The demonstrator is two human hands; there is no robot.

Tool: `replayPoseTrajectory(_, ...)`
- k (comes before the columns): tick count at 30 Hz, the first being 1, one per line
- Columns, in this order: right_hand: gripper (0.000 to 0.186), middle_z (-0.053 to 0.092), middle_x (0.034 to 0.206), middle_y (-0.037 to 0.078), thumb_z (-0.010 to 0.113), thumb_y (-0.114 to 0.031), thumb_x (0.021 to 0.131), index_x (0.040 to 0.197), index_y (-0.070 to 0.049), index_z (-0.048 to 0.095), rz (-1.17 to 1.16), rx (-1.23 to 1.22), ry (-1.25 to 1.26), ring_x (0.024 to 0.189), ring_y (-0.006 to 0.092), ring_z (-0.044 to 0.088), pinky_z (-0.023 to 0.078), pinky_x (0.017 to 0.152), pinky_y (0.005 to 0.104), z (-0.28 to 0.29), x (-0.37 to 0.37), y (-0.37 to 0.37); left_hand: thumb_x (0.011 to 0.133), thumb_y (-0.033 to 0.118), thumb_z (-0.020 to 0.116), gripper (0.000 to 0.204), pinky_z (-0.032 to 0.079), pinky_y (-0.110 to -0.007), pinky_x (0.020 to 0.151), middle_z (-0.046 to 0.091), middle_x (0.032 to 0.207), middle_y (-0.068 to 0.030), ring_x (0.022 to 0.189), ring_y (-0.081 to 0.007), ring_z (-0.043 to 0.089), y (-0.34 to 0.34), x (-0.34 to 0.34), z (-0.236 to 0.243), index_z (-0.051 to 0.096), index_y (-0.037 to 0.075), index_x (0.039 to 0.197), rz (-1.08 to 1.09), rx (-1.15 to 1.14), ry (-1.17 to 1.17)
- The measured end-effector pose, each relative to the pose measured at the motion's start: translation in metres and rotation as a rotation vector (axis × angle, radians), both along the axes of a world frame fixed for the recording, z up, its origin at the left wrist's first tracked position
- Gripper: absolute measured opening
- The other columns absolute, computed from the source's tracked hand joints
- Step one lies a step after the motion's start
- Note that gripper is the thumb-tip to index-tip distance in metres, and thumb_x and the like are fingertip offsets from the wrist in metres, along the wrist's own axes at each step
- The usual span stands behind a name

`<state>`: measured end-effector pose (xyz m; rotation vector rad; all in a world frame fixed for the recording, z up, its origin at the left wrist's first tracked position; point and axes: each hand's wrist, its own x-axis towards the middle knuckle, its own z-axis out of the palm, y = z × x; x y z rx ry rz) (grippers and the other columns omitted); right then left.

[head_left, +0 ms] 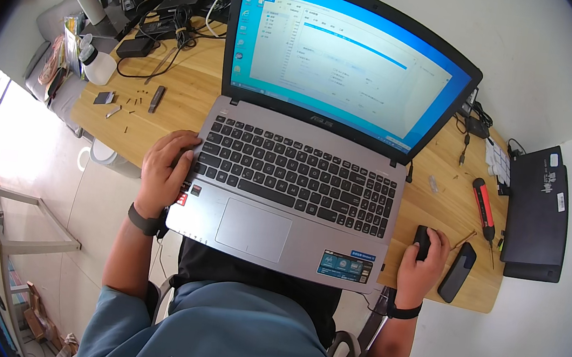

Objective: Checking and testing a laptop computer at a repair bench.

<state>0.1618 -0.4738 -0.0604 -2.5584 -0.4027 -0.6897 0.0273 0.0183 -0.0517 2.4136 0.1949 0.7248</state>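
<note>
A silver-grey laptop [320, 122] with black keys stands open before me, its front overhanging the desk edge. Several windows fill its lit screen [348, 66]. My left hand [166, 168] rests over the laptop's left edge beside the keyboard [301, 173], thumb apart from the loosely curved fingers. To the right of the laptop, my right hand [423, 265] is closed over a black computer mouse [422, 240], whose front shows past the fingers. The touchpad [252, 230] is uncovered. Just right of that hand lies a dark phone [457, 272].
A red-and-black screwdriver [484, 208] lies on the wooden desk [442, 168] near a black flat panel [539, 214]. Small screws [138, 101], a dark metal bar [157, 99] and a white bottle [98, 64] sit at left. Tangled black cables [186, 30] lie behind.
</note>
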Motion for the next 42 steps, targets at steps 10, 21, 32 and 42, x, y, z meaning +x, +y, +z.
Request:
replayPoseTrajectory(10, 0.041, 0.063, 0.131, 0.024, 0.065, 0.001, 0.086, 0.127, -0.002, 0.066, 0.020, -0.014, 0.008, 0.117, 0.0449, 0.065, 0.054, 0.098, 0.0495, 0.0022, 0.0000, 0.0007, 0.094, 0.006, 0.060, 0.025, 0.055, -0.043, 0.098, 0.075, 0.120, -0.0173, 0.111, -0.0380, 0.071, -0.0018, -0.0004, 0.0033, 0.074, 0.001, 0.114, -0.002, 0.004, 0.000)
replayPoseTrajectory(21, 0.041, 0.064, 0.133, 0.021, 0.065, 0.002, 0.086, 0.127, -0.001, 0.067, 0.020, 0.017, 0.036, 0.120, 0.0422, 0.064, 0.053, 0.103, 0.0462, 0.0029, -0.0019, 0.0019, 0.093, 0.005, 0.060, 0.025, 0.055, -0.042, 0.098, 0.075, 0.120, -0.0164, 0.111, -0.0372, 0.071, -0.0019, -0.0003, 0.0027, 0.074, 0.001, 0.114, -0.001, -0.002, 0.000)
replayPoseTrajectory(32, 0.041, 0.062, 0.132, 0.023, 0.065, 0.001, 0.086, 0.127, 0.000, 0.065, 0.046, -0.009, 0.002, 0.116, 0.0444, 0.065, 0.055, 0.096, 0.0489, 0.0045, -0.0008, 0.0027, 0.093, 0.005, 0.060, 0.024, 0.054, -0.042, 0.099, 0.075, 0.120, -0.0164, 0.112, -0.0370, 0.071, -0.0002, -0.0009, 0.0007, 0.074, 0.001, 0.113, -0.001, -0.016, 0.002)
replayPoseTrajectory(42, 0.040, 0.061, 0.133, 0.024, 0.065, -0.001, 0.091, 0.131, -0.001, 0.063, 0.007, -0.007, 0.018, 0.119, 0.0451, 0.063, 0.053, 0.100, 0.0493, 0.0043, -0.0005, 0.0038, 0.094, 0.005, 0.060, 0.024, 0.055, -0.042, 0.098, 0.075, 0.120, -0.0163, 0.111, -0.0370, 0.071, -0.0017, -0.0002, 0.0014, 0.074, 0.001, 0.113, -0.001, 0.000, -0.005)
